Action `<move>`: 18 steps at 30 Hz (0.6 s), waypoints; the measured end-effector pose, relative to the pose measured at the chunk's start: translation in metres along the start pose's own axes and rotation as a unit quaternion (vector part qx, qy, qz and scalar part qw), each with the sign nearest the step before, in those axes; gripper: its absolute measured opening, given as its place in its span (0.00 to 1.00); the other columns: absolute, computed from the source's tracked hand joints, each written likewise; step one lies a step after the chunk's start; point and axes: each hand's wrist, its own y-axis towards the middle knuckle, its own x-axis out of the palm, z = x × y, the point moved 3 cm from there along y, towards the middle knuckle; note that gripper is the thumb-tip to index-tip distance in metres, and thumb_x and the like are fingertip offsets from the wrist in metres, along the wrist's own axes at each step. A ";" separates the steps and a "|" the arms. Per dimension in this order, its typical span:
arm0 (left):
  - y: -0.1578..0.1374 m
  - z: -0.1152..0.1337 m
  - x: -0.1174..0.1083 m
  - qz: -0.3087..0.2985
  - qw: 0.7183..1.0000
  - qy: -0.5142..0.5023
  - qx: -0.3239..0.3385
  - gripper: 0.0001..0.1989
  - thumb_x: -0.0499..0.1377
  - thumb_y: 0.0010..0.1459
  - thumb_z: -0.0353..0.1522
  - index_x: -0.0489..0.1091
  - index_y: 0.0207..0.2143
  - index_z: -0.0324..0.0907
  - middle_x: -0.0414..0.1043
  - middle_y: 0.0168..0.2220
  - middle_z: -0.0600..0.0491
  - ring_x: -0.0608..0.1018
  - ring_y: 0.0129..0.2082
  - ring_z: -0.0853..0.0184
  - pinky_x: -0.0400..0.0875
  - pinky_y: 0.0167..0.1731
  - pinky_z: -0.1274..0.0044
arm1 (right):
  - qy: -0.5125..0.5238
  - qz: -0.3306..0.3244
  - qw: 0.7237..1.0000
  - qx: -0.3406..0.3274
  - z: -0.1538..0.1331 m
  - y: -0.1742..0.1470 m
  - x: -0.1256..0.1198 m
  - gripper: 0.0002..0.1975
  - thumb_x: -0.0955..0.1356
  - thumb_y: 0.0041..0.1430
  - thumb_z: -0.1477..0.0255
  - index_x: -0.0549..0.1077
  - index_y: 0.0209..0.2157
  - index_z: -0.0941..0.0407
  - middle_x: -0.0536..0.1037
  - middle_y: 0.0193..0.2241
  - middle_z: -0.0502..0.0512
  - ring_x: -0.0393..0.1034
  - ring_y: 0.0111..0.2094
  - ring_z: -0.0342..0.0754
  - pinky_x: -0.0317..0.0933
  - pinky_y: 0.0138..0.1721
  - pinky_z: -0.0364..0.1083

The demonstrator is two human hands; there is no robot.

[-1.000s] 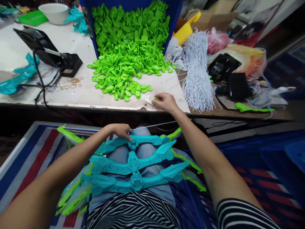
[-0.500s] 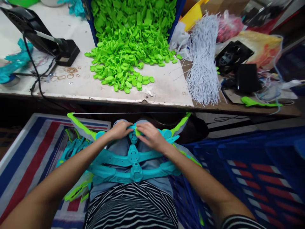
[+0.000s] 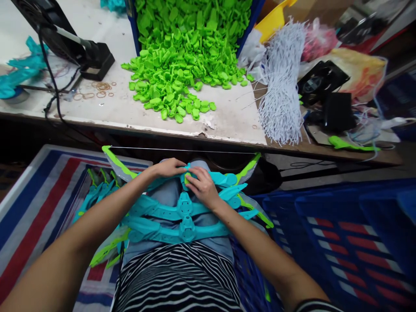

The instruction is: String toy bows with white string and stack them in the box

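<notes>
Across my lap lie several turquoise toy bows with lime-green tips. The farthest toy bow (image 3: 224,179) has a white string (image 3: 182,150) stretched between its tips. My left hand (image 3: 170,168) is closed around the middle of this bow, its fingertips partly hidden. With bent fingers, my right hand (image 3: 202,185) presses a small lime-green plastic piece (image 3: 187,177) against the bow's centre. Nearer my body, a second toy bow (image 3: 162,209) and a third toy bow (image 3: 156,229) rest on my thighs, their centres facing up.
A blue bin (image 3: 132,30) spills a heap of green pieces (image 3: 182,78) onto the table (image 3: 234,112). White strings (image 3: 281,86) lie in a bundle to its right. More bows (image 3: 97,195) sit on striped cloth at left. A blue crate (image 3: 312,203) stands at right.
The view has shifted slightly. My right hand has moved a little and still presses the green piece at the bow's centre; my left hand stays on the same bow.
</notes>
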 end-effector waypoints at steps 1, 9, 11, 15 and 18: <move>0.000 0.001 -0.001 -0.007 1.000 0.012 0.000 0.26 0.52 0.56 0.42 0.69 0.51 0.34 0.74 0.50 0.47 0.74 0.48 0.60 0.65 0.47 0.77 | 0.010 0.001 1.000 0.010 0.002 0.000 0.001 0.11 0.66 0.60 0.67 0.76 0.42 0.54 0.73 0.50 0.61 0.63 0.53 0.56 0.62 0.51 0.59; 0.005 0.006 0.002 -0.019 0.996 0.091 -0.013 0.26 0.55 0.53 0.46 0.70 0.46 0.35 0.77 0.40 0.47 0.76 0.39 0.61 0.66 0.37 0.77 | 0.047 -0.001 0.990 0.134 0.012 0.000 0.005 0.21 0.71 0.52 0.64 0.71 0.48 0.53 0.75 0.48 0.59 0.68 0.49 0.56 0.59 0.51 0.58; 0.007 0.006 0.003 0.002 0.995 0.096 -0.027 0.25 0.58 0.52 0.44 0.70 0.48 0.36 0.76 0.43 0.47 0.76 0.41 0.60 0.66 0.39 0.77 | 0.034 -0.018 0.985 0.170 0.013 0.004 0.007 0.30 0.71 0.50 0.63 0.66 0.55 0.53 0.74 0.48 0.60 0.67 0.50 0.57 0.58 0.51 0.58; 0.004 0.009 0.004 0.037 0.990 0.123 -0.052 0.26 0.60 0.51 0.41 0.69 0.51 0.38 0.75 0.47 0.46 0.75 0.46 0.58 0.66 0.43 0.76 | -0.017 -0.082 0.979 0.183 0.015 0.011 0.008 0.33 0.72 0.48 0.62 0.66 0.56 0.55 0.73 0.48 0.62 0.65 0.51 0.60 0.56 0.49 0.58; -0.009 0.016 0.008 0.063 0.983 0.169 -0.039 0.27 0.57 0.55 0.43 0.67 0.53 0.37 0.74 0.47 0.43 0.74 0.48 0.56 0.66 0.45 0.73 | -0.043 -0.120 0.985 0.119 0.014 0.009 0.005 0.34 0.72 0.49 0.61 0.65 0.56 0.58 0.72 0.49 0.65 0.63 0.51 0.60 0.55 0.49 0.58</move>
